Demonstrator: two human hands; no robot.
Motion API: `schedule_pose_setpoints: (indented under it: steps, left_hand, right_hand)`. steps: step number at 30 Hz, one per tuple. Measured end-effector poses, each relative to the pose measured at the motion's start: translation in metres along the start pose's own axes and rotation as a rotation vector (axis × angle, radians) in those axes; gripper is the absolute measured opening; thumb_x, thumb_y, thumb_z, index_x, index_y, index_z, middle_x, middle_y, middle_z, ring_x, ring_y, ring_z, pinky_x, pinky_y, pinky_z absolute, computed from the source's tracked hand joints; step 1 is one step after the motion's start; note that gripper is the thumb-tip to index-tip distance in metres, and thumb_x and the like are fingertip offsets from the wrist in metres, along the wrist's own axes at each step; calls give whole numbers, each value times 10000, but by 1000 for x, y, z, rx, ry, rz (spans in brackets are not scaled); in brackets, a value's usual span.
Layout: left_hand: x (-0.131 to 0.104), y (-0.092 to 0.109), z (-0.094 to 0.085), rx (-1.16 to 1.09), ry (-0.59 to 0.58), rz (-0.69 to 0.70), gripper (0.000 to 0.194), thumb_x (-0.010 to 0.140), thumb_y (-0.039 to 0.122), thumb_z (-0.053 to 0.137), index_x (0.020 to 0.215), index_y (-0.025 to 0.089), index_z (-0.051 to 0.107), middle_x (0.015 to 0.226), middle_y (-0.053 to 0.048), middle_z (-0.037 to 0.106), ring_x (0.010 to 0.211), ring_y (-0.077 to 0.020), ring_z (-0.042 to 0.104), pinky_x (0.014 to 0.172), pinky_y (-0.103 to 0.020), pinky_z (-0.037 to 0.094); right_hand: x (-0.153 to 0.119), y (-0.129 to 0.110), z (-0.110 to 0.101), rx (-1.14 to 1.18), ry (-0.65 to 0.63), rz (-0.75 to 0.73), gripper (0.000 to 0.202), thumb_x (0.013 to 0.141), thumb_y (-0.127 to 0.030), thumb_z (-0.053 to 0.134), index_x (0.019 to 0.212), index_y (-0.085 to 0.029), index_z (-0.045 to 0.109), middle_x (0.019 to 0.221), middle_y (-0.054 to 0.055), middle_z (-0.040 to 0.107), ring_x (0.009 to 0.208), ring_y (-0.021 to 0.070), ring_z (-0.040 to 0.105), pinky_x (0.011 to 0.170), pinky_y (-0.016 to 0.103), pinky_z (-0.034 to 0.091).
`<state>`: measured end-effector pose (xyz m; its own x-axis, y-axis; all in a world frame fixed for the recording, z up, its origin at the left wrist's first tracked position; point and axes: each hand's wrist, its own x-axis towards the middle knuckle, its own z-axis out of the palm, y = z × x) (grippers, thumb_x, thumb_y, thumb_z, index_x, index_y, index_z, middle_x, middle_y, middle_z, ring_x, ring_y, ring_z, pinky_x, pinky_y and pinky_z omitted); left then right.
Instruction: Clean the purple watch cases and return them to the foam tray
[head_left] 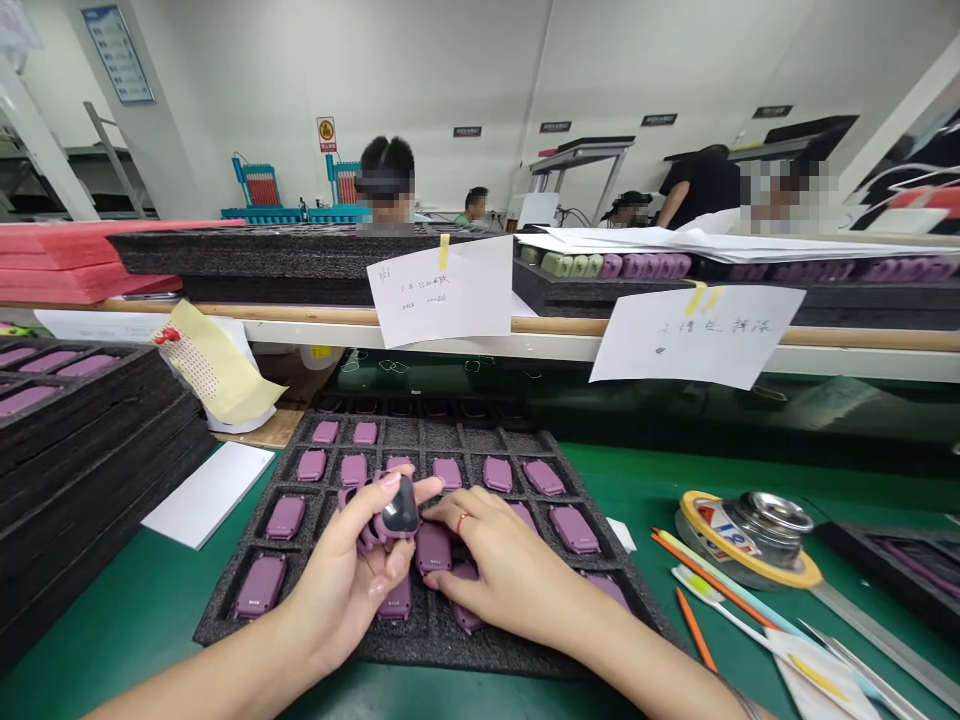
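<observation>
Currently my left hand (341, 575) grasps a black-faced purple case (400, 508) by the fingertips, above the foam tray (405, 645). My right hand (499, 545) pinches a second purple case (433, 550) by its edges; can't tell whether it's clear of the tray. Risks, my judgement: loose fingertips could let the upper piece drop and scuff its glossy front; a crooked lift could snag the other on foam.

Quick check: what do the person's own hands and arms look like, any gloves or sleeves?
No gloves or sleeves show. The left grip shows no jewellery. The right grip wears a thin red ring, and there seems to be a thin bracelet at its wrist, partly out of frame.
</observation>
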<state>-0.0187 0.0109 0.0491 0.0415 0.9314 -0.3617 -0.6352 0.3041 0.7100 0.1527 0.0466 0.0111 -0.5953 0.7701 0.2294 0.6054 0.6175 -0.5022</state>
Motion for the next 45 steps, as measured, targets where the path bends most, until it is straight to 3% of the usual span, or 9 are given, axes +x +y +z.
schedule_pose_setpoints:
  steps: [5, 8, 11, 18, 25, 27, 32, 39, 45]
  left_hand:
    - [-3, -8, -2, -14, -116, -86, 236, 845, 311, 750, 927, 93, 716, 686, -36, 675, 439, -32, 466, 397, -117, 335]
    - [-3, -13, -4, -53, -165, -159, 376, 811, 464, 771, 867, 99, 702, 691, -34, 674, 384, -5, 402, 361, -118, 242]
    - [-3, -18, -7, -93, -179, -226, 402, 772, 475, 808, 742, 107, 649, 573, 13, 593, 375, -5, 391, 369, -111, 229]
    - [-2, -22, -9, -87, -277, -263, 387, 819, 471, 762, 729, 123, 619, 566, 10, 576, 401, -26, 449, 376, -109, 210]
    - [-6, -18, -7, -92, -387, -304, 369, 786, 468, 787, 922, 130, 728, 781, -94, 729, 374, -26, 487, 340, -114, 208]
    - [-6, -16, -7, -96, -411, -292, 361, 805, 477, 766, 909, 132, 733, 795, -102, 737, 369, -27, 491, 336, -113, 216]
    - [-8, -15, -9, -101, -440, -287, 369, 831, 497, 735, 919, 139, 736, 800, -105, 745, 375, -37, 517, 333, -110, 225]
    - [-8, -16, -9, -84, -491, -248, 347, 841, 483, 718, 890, 140, 731, 806, -100, 746, 360, -29, 495, 335, -113, 231]
    - [-7, -17, -11, -83, -419, -266, 349, 773, 492, 781, 896, 171, 723, 646, -20, 660, 357, -31, 476, 336, -106, 220]
  right_hand:
    - [-8, -8, -25, 265, 310, -54, 186, 988, -262, 539, 1170, -225, 558, 1108, 79, 681, 1047, 221, 655, 907, 386, 542]
    - [-12, -19, -32, 286, 344, -246, 267, 872, -303, 745, 1057, -240, 562, 1105, 65, 663, 1072, 220, 643, 923, 346, 537]
    - [-15, -27, -29, 243, 317, -328, 275, 817, -267, 812, 962, -239, 581, 1133, 61, 651, 1078, 208, 645, 919, 320, 537]
    - [-16, -32, -30, 261, 404, -307, 89, 901, -133, 625, 887, -220, 635, 1089, 66, 697, 996, 193, 677, 872, 317, 561]
    - [-13, -27, -44, 735, 676, -129, 180, 955, -287, 655, 790, -215, 654, 810, 20, 727, 661, 124, 702, 677, 244, 623]
    - [-13, -27, -46, 813, 681, -122, 180, 958, -311, 662, 809, -210, 664, 835, 28, 745, 640, 125, 730, 668, 248, 647]
    - [-14, -26, -44, 730, 656, -150, 120, 925, -274, 711, 1032, -232, 678, 1046, 59, 767, 1003, 192, 757, 900, 313, 642]
    - [-23, -23, -51, 373, 669, -383, 176, 908, -102, 686, 994, -252, 719, 902, 30, 793, 849, 200, 771, 798, 329, 663]
    - [-28, -35, -60, 133, 470, -610, 186, 905, -101, 700, 1054, -210, 726, 958, 29, 813, 897, 162, 775, 868, 246, 638]
